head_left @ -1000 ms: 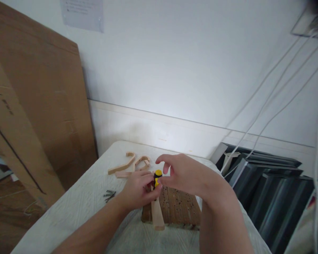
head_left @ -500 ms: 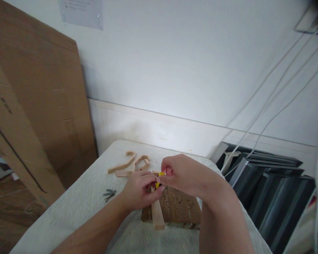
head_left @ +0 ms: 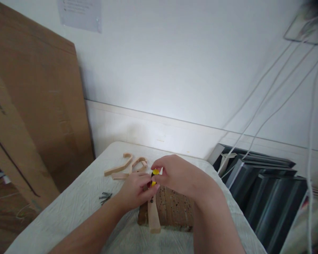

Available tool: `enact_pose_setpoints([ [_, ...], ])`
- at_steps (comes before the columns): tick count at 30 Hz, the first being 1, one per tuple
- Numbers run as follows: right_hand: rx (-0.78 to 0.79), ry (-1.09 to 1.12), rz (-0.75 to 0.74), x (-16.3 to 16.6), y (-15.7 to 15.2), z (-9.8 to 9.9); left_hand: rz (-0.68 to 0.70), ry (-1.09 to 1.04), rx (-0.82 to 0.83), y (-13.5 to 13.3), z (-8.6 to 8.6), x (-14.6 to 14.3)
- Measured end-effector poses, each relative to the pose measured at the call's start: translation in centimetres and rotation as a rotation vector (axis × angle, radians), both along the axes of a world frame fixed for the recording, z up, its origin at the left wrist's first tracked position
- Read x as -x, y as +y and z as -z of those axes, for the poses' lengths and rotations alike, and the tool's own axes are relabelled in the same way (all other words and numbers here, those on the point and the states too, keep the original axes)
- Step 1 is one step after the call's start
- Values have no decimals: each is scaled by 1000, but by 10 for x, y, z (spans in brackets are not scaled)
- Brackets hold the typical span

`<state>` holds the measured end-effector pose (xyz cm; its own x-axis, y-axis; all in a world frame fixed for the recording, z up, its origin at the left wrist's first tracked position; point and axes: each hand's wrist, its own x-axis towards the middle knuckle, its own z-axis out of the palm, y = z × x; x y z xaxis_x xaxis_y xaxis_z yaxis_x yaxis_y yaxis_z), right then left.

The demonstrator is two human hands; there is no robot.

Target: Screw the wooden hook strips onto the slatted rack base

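Nearest my camera, a wooden strip (head_left: 154, 220) lies across the left part of a pitted wooden block (head_left: 175, 206) on the cloth-covered worktop (head_left: 76, 211), its near end jutting past the edge. Just beyond, I've got the yellow-and-black screwdriver (head_left: 155, 172) standing between both hands, left hand (head_left: 134, 192) grasping low, right hand (head_left: 176, 176) pinching the top. Dark screws (head_left: 105, 197) sit left of the left hand, with curved wooden pieces (head_left: 119, 167) farther back, before the white wall (head_left: 175, 70).

Your tool handle (head_left: 155, 172) was yellow and black. Your board (head_left: 173, 208) was brown, dark-specked; your wooden strip (head_left: 154, 219), pale tan.
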<state>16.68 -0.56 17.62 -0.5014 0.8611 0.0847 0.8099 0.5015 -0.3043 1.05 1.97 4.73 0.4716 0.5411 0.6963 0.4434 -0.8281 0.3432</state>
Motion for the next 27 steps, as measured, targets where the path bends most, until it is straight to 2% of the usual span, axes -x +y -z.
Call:
enact_pose_setpoints([
  [5, -17, -73, 117, -1, 0, 0, 0, 4, 11, -1, -1, 0],
  [10, -27, -41, 0, -3, -3, -3, -4, 39, 8, -2, -1, -1],
  [14, -32, -46, 126, -4, -4, -1, 36, 26, -1, -4, -4, 0],
  [19, -66, -40, 46, -5, -3, 2, 9, 55, -56, -5, -7, -1],
  [23, -39, -82, 127, -5, -3, 0, 33, 39, -89, -5, -6, -1],
  [27, -38, -127, 160, -4, -5, 1, -17, 31, -159, -3, -1, -3],
])
